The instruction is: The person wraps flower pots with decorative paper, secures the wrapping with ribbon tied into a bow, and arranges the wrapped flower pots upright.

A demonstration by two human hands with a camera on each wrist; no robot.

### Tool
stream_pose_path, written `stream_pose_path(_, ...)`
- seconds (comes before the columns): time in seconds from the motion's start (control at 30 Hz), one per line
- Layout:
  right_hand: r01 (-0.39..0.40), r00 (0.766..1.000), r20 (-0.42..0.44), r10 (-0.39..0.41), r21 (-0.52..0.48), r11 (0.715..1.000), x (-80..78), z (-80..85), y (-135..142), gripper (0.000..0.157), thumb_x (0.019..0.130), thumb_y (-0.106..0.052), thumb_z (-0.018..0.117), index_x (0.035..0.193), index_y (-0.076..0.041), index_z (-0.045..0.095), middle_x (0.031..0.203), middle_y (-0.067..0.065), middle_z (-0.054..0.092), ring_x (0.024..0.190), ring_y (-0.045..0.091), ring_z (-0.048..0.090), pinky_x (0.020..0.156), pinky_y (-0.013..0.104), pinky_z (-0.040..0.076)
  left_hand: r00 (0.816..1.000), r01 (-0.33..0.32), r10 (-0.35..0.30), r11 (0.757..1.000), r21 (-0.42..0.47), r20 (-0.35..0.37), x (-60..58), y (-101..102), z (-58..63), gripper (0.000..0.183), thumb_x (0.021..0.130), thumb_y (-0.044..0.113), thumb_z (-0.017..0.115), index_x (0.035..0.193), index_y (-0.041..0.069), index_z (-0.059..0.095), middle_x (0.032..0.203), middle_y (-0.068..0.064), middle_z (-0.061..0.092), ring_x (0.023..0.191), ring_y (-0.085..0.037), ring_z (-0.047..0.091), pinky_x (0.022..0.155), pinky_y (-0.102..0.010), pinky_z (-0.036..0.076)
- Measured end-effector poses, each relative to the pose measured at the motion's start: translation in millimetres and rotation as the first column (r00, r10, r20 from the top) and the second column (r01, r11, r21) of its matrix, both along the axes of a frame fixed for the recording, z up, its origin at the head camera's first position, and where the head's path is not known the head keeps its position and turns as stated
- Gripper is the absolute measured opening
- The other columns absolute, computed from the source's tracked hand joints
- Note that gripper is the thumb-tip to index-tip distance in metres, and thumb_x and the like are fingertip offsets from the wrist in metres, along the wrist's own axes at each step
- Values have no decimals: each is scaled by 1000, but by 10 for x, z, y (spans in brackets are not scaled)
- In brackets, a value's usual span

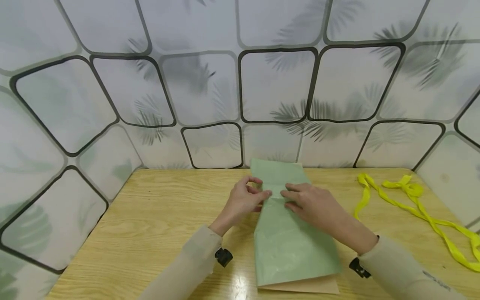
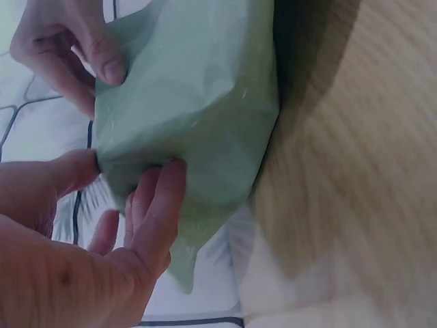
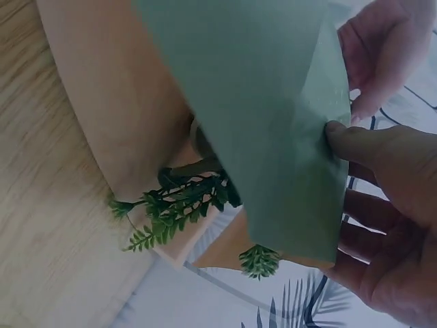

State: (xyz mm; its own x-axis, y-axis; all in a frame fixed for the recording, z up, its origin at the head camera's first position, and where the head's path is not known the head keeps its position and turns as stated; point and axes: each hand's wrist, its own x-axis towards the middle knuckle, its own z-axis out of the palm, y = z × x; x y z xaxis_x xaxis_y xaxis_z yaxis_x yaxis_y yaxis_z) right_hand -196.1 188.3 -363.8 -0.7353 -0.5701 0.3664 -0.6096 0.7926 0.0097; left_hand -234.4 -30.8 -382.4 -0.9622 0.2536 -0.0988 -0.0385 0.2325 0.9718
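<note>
A sheet of green wrapping paper (image 1: 288,246) with a tan inner side stands folded over on the table. My left hand (image 1: 245,200) pinches its left edge; in the left wrist view that hand (image 2: 102,253) has thumb and fingers gathering a crease in the paper (image 2: 205,89). My right hand (image 1: 315,204) lies opposite, a short gap away. In the right wrist view the right hand (image 3: 389,198) grips the paper's edge (image 3: 287,171), thumb on the green side and fingers round the edge. Green leafy sprigs (image 3: 188,205) poke out from inside the wrap; most of them are hidden.
A crumpled yellow ribbon (image 1: 423,212) trails over the right side of the wooden table (image 1: 161,225). Behind the table hangs a patterned white cloth (image 1: 210,91) with leaf prints, also along both sides. A dark wrist camera (image 1: 223,257) sits on the left sleeve.
</note>
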Motion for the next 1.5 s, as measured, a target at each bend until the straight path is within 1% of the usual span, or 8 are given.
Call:
stream_pose_path(0.1, 4, 1000, 6, -4, -22, 1000, -5, -17, 4, 35, 85, -20, 84, 117, -9, 77, 124, 17, 73, 103, 34, 74, 71, 41, 63, 992, 55, -73, 985, -163, -104, -40, -33, 31, 40, 95, 30, 75, 130, 14, 63, 118, -16, 63, 93, -28, 72, 80, -45, 63)
stream_pose_path(0.17, 9, 1000, 5, -9, -28, 1000, -8, -17, -1, 35, 85, -21, 85, 117, -9, 77, 123, 17, 73, 103, 34, 74, 71, 42, 63, 971, 76, -140, 950, -304, -193, -83, -60, 54, 41, 96, 35, 74, 132, 16, 66, 128, -16, 59, 103, -32, 69, 85, -44, 61)
stream_pose_path(0.27, 19, 1000, 3, -19, -23, 1000, -10, -16, -10, 36, 84, -22, 85, 117, -9, 77, 123, 17, 73, 103, 34, 74, 72, 43, 63, 903, 93, -280, 868, -487, -326, -168, -92, 94, 44, 97, 37, 72, 135, 16, 68, 142, -16, 53, 126, -35, 58, 101, -47, 53)
stream_pose_path(0.37, 30, 1000, 3, -30, -9, 1000, -9, -15, -23, 37, 83, -24, 86, 116, -9, 77, 123, 17, 73, 102, 34, 74, 73, 44, 63, 821, 178, -437, 806, -564, -366, -243, -118, 129, 44, 101, 33, 66, 140, 13, 64, 153, -15, 50, 140, -37, 49, 114, -53, 43)
stream_pose_path(0.47, 30, 1000, 4, -30, -1, 1000, -2, -21, -32, 37, 82, -26, 86, 115, -10, 78, 123, 17, 73, 99, 34, 74, 71, 43, 63, 784, 273, -529, 764, -585, -325, -278, -132, 157, 43, 105, 32, 60, 143, 13, 61, 152, -10, 55, 142, -32, 50, 116, -51, 43)
stream_pose_path(0.93, -40, 997, 61, 42, -27, 999, -21, 6, 7, 36, 83, -17, 85, 117, -6, 77, 130, 18, 70, 94, 32, 75, 74, 43, 63, 795, 255, -535, 722, -643, -286, -251, -146, 198, 43, 104, 40, 61, 138, 14, 66, 140, -7, 66, 128, -25, 63, 106, -45, 52)
stream_pose_path(1.17, -55, 993, 106, 53, 13, 998, -51, 54, 5, 39, 83, -11, 85, 119, -2, 74, 137, 18, 66, 125, 41, 64, 104, 61, 50, 781, 217, -540, 706, -674, -314, -188, -195, 208, 45, 103, 43, 61, 136, 13, 68, 134, -6, 70, 123, -25, 66, 104, -44, 54)
stream_pose_path(1.5, -88, 990, 109, 86, 11, 996, -83, 56, -17, 42, 82, 2, 82, 122, 3, 72, 142, 22, 61, 138, 45, 52, 100, 55, 54, 793, 169, -524, 678, -715, -310, -79, -222, 243, 45, 101, 45, 62, 133, 14, 70, 124, -2, 75, 92, -14, 74, 81, -32, 59)
